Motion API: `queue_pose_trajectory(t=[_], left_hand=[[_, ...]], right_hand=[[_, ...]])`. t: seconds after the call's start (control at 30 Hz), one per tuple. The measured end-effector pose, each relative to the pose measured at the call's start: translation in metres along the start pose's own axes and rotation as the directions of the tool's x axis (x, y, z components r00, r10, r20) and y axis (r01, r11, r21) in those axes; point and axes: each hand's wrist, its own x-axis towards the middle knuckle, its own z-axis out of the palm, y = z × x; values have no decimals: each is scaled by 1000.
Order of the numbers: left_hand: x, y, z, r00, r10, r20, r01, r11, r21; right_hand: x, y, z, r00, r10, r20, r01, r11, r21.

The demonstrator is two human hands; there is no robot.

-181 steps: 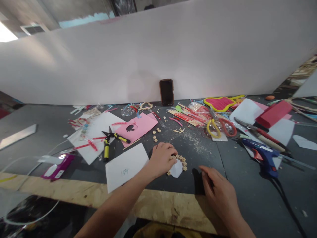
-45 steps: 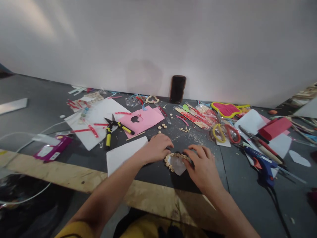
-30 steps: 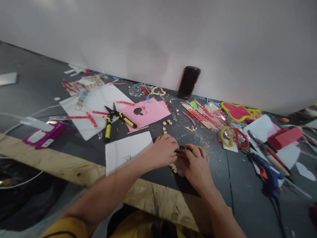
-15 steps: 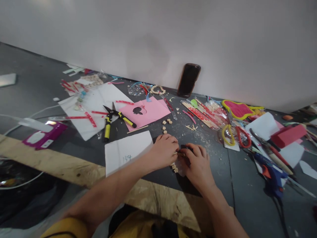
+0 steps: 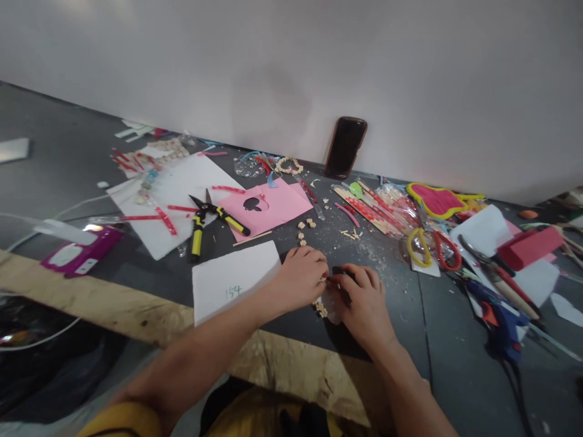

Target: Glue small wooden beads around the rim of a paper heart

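Observation:
My left hand (image 5: 304, 276) is closed, its fingertips pinching a small beige bead-like piece (image 5: 323, 279). Facing it closely, my right hand (image 5: 364, 297) has thumb and fingers drawn together. A dark object (image 5: 337, 271) shows partly at the right fingers, but what they grip is mostly hidden. Below the fingertips lie more beige knobbly pieces (image 5: 320, 309), beside a clear plastic bag (image 5: 334, 308) under the right hand. A few similar pieces (image 5: 301, 235) rest just beyond the left knuckles. Under my left forearm is a white sheet (image 5: 237, 273) marked 154.
Yellow-black pliers (image 5: 197, 233) lie left of pink paper (image 5: 277, 209). A phone (image 5: 346, 147) leans on the wall. To the right are scissors (image 5: 441, 250), a blue glue gun (image 5: 503, 321) and red-handled pliers (image 5: 496, 276). A purple device (image 5: 82, 247) sits at left.
The view shifts very slightly. Both hands stay nearly in place, with only small movement at the fingertips around the beige piece.

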Motion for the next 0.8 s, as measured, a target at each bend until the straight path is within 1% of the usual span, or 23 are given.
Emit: queue_pose_trajectory(t=[0.17, 0.37, 0.53, 0.67, 0.8], left_hand=[[0, 1, 0, 1000, -9, -1, 9, 1000, -3], [0, 2, -4, 1000, 1, 27, -1, 1000, 3], [0, 1, -7, 999, -2, 52, 3, 1000, -14], [0, 0, -8, 998, 3, 61, -1, 1000, -22], [0, 1, -7, 999, 9, 42, -9, 1000, -13]], right_hand=[[0, 1, 1, 1000, -3, 3, 3, 1000, -5], [-1, 1, 1, 1000, 0, 19, 0, 1000, -5], [-2, 2, 0, 1000, 1, 17, -2, 1000, 30], [-2, 7, -2, 1000, 5, -7, -4, 996, 90], [-2, 11, -5, 999, 9, -49, -2, 992, 129]])
